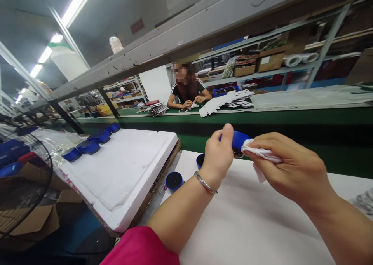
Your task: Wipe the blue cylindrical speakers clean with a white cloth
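My left hand (218, 152) is closed around a blue round part (240, 140), holding it up over the white work surface (233, 218). A folded white cloth (262, 152) is pinched in my right hand (291, 166), its tip against the edge of the blue part. Much of that part is hidden by my fingers. Near my left forearm stands a blue cylinder with a black top (174, 180). Another blue cylinder (199, 161) is partly covered by my left wrist.
Left of me lies a thick white foam board (125, 171), with several blue round parts (89, 146) along its far left edge. Across the green bench (180, 121) sits another person (189, 88) by stacked white cards (224, 101). A fan guard (29, 214) stands at far left.
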Tool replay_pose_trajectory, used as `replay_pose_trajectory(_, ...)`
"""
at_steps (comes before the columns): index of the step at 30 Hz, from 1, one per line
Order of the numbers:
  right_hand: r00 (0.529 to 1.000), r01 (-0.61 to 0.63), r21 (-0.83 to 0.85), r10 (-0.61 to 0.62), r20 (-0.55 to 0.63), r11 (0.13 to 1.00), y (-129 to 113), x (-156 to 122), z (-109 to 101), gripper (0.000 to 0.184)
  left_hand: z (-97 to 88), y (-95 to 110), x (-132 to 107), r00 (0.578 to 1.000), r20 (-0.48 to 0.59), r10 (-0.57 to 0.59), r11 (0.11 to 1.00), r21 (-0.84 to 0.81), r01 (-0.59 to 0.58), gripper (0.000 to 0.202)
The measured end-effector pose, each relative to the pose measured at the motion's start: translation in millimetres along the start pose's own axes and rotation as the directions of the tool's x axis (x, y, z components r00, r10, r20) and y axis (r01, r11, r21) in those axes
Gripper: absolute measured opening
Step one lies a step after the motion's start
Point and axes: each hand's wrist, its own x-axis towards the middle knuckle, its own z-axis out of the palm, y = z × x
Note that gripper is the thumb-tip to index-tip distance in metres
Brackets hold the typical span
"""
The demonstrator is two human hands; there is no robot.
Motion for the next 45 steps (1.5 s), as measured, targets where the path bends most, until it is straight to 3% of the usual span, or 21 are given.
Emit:
replay_pose_trajectory(3, 0.998, -0.061, 0.006, 0.061, 0.008, 0.998, 5, -3, 5, 0.008, -2.8, 11, -2, 0.996, -0.028, 0.09, 0.995, 0.041, -0.089, 0.044)
replay_pose_trajectory(8, 0.969, -0.232, -0.051, 0.226, -0.101, 0.971, 6, -2, -1, 0.009, 1.2, 24, -7, 0.994, 0.068, -0.081, 0.984, -0.153, 0.091, 0.041)
replay_pose_trajectory(12, 0.922, -0.359, -0.059, 0.344, -0.177, 0.931, -12, 5, -9, 0.009, 2.5, 21, -10, 0.994, 0.103, -0.037, 0.981, -0.184, 0.055, 0.041)
replay_pose_trajectory(14, 0.932, -0.319, -0.064, 0.301, -0.201, 0.946, -24, 9, -9, 0.006, 0.9, 16, -10, 0.995, 0.088, 0.044, 0.993, -0.116, -0.034, 0.044)
replay_pose_trajectory(17, 0.984, -0.081, -0.153, 0.055, -0.169, 0.985, -35, 13, -9, 0.009, -0.7, 9, -13, 0.981, 0.096, 0.168, 0.986, -0.006, -0.168, 0.047)
replay_pose_trajectory(20, 0.996, 0.034, -0.226, -0.052, -0.074, 0.974, -35, 15, -10, 0.014, 0.5, 5, -16, 0.977, 0.099, 0.188, 0.98, 0.043, -0.193, 0.048)
replay_pose_trajectory(26, 0.997, 0.034, -0.146, -0.045, -0.068, 0.989, -23, 12, -6, 0.015, 2.0, 0, -11, 0.988, 0.056, 0.142, 0.987, 0.064, -0.146, 0.048)
replay_pose_trajectory(29, 0.994, -0.041, -0.113, 0.029, -0.103, 0.993, -13, 2, 6, 0.012, -2.7, 2, -7, 0.987, -0.002, 0.158, 0.986, 0.045, -0.158, 0.054)
replay_pose_trajectory(33, 0.99, -0.138, -0.082, 0.134, -0.05, 0.987, -1, -9, 23, 0.025, -9.3, 12, -11, 0.972, -0.032, 0.233, 0.971, -0.046, -0.235, 0.062)
replay_pose_trajectory(36, 0.974, -0.22, -0.078, 0.215, -0.07, 0.972, 2, -8, 21, 0.022, -7.5, 18, -16, 0.989, 0.023, 0.149, 0.98, -0.135, -0.145, 0.064)
replay_pose_trajectory(39, 0.942, -0.31, -0.094, 0.291, -0.168, 0.946, 2, 0, 5, 0.022, -1.3, 23, -19, 0.994, 0.106, -0.008, 0.97, -0.239, 0.033, 0.06)
replay_pose_trajectory(41, 0.888, -0.431, -0.067, 0.41, -0.208, 0.9, 0, 6, -8, 0.022, 1.8, 28, -20, 0.989, 0.14, -0.055, 0.942, -0.322, 0.098, 0.051)
replay_pose_trajectory(45, 0.674, -0.689, 0.086, 0.679, -0.291, 0.72, -19, 13, -17, 0.027, 2.6, 32, -19, 0.97, 0.214, -0.117, 0.887, -0.417, 0.199, 0.042)
